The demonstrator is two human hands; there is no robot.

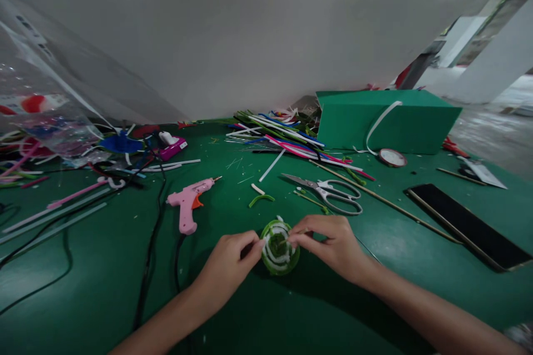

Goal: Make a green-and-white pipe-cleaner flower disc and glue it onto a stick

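Hands grip one green-and-white coil point(280, 247) over the green table point(104, 288): left hand point(229, 266) pinching its left edge, right hand point(328, 244) its right.

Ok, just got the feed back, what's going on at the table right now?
A person holds a small round green-and-white coil just above the green table, the left hand pinching one side and the right hand the other. A pink glue gun lies to the left and scissors to the right, neither touched. A pile of coloured fuzzy sticks sits further back, and a dark phone lies at the right.
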